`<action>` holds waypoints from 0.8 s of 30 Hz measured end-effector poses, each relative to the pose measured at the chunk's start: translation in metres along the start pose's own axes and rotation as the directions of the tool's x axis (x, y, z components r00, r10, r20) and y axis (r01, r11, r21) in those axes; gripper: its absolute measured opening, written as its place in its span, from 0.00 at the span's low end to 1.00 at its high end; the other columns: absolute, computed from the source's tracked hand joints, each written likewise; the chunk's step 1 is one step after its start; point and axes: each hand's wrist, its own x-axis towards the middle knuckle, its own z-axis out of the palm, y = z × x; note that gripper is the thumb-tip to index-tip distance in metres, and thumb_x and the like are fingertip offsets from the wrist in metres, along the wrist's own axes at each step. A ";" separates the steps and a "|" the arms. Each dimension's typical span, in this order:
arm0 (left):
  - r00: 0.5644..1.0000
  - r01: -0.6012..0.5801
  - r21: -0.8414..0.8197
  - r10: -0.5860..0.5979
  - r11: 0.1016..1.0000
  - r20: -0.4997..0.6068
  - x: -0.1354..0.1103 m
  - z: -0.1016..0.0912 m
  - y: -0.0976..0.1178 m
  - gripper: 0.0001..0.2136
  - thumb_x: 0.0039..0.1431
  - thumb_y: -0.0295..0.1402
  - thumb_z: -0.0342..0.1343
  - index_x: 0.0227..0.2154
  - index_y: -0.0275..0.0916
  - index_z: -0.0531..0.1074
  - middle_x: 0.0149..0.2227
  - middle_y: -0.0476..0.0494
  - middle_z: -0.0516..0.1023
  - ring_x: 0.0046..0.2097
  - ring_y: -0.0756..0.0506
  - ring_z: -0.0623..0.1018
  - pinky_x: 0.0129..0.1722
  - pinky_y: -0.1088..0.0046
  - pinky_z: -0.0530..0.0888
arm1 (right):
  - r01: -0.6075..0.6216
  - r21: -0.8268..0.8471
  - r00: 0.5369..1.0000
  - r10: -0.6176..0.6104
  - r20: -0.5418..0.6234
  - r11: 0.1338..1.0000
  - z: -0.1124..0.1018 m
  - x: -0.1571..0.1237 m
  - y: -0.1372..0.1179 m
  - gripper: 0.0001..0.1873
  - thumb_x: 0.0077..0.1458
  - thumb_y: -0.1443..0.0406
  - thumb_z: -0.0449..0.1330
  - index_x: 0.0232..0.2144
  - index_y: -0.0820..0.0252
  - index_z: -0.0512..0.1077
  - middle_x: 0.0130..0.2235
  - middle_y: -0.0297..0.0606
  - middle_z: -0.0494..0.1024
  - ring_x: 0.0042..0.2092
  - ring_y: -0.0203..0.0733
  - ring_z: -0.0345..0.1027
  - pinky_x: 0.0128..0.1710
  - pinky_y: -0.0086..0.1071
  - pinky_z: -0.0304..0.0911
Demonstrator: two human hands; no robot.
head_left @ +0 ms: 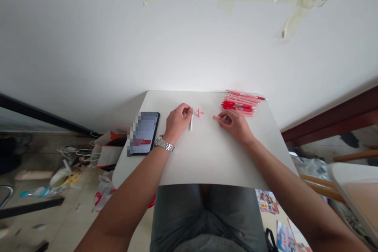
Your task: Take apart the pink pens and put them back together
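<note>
My left hand [178, 121], with a metal watch on its wrist, is closed in a pinch at the top end of a slim white pen tube [191, 123]. My right hand [235, 125] is closed around a pink pen barrel [217, 117], whose end sticks out to the left past the fingertips. Between the two hands, small pink pen parts [199, 113] lie on the white table [203, 157]. Just beyond my right hand is a pile of pink and red pens [240, 101], lying roughly side by side.
A smartphone [144, 134] lies at the table's left side, close to my left forearm. A white wall [189, 47] with yellowed tape rises behind the table. Bags [108, 149] and a plastic bottle [35, 193] are on the floor to the left; another white tabletop [354, 171] is at right.
</note>
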 end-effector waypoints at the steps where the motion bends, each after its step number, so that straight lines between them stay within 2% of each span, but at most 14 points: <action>1: 1.000 0.000 -0.001 0.000 1.000 -0.002 0.000 0.000 0.000 0.09 0.69 0.42 0.55 0.38 0.44 0.76 0.36 0.48 0.83 0.36 0.46 0.78 0.34 0.71 0.65 | 0.000 -0.002 1.000 0.000 -0.005 1.000 -0.001 0.000 0.000 0.08 0.62 0.58 0.64 0.40 0.56 0.78 0.39 0.41 0.81 0.35 0.42 0.71 0.37 0.35 0.69; 7: 1.000 0.004 -0.001 -0.004 1.000 -0.002 0.000 0.000 0.000 0.09 0.69 0.41 0.55 0.38 0.45 0.77 0.36 0.48 0.83 0.36 0.45 0.78 0.34 0.71 0.65 | -0.044 -0.003 0.998 0.043 -0.042 0.999 -0.005 -0.001 0.001 0.10 0.64 0.57 0.62 0.42 0.56 0.78 0.40 0.42 0.82 0.35 0.43 0.72 0.37 0.37 0.70; 15: 1.000 -0.001 -0.007 0.001 1.000 -0.011 0.001 0.002 -0.004 0.09 0.69 0.42 0.56 0.39 0.45 0.76 0.36 0.48 0.83 0.36 0.45 0.78 0.35 0.71 0.66 | -0.079 0.091 0.988 0.090 -0.122 0.993 -0.011 0.002 0.001 0.13 0.66 0.56 0.59 0.38 0.57 0.78 0.37 0.40 0.81 0.36 0.43 0.72 0.36 0.37 0.67; 20: 1.000 0.009 0.006 -0.009 1.000 -0.007 0.000 0.002 -0.003 0.09 0.69 0.42 0.55 0.39 0.45 0.76 0.35 0.48 0.83 0.36 0.45 0.78 0.35 0.71 0.66 | -0.094 -0.029 0.988 0.090 -0.126 0.995 -0.016 0.003 0.005 0.12 0.66 0.55 0.60 0.36 0.57 0.77 0.34 0.39 0.79 0.32 0.41 0.67 0.34 0.36 0.64; 24: 1.000 0.003 0.001 -0.003 1.000 -0.006 0.000 0.001 -0.002 0.09 0.69 0.42 0.56 0.39 0.45 0.77 0.36 0.48 0.83 0.36 0.45 0.78 0.34 0.71 0.66 | -0.086 -0.129 0.995 0.079 -0.057 0.988 -0.018 0.001 0.008 0.08 0.62 0.58 0.62 0.37 0.55 0.77 0.33 0.37 0.79 0.32 0.41 0.69 0.33 0.34 0.62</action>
